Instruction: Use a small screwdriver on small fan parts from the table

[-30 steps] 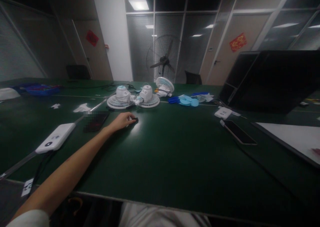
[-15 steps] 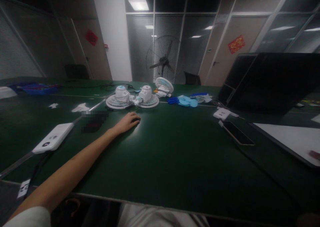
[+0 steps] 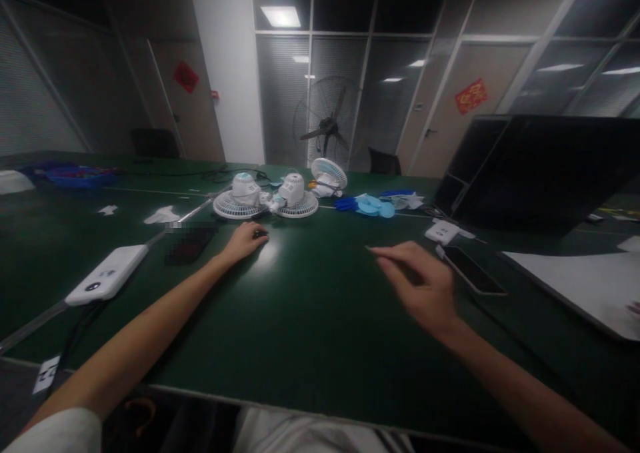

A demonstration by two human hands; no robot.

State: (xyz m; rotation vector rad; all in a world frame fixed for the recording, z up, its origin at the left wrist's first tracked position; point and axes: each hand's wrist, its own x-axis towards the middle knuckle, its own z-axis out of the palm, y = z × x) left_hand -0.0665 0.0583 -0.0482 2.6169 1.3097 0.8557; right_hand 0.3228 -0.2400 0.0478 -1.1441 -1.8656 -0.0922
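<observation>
Because its fingers curl low around a small black object (image 3: 259, 234), the left hand (image 3: 241, 242) probably steadies that piece against the glossy green tabletop (image 3: 310, 320). Opposite, the right hand (image 3: 430, 286) is raised, thumb and fingertips drawn nearly together as if for fine handling; whether it grips anything is unclear. Beyond, 2 round white plastic fan heads (image 3: 240, 207) lie grille-down, likely for stability, near another, tilted fan head (image 3: 330, 172).

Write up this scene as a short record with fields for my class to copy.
Surface: green table
Left hand: on the table, small dark item at its fingers
Right hand: fingertips pinched; whatever they hold is unclear
Small fans: two face down, one tilted
Near right hand: phone, white box
</observation>
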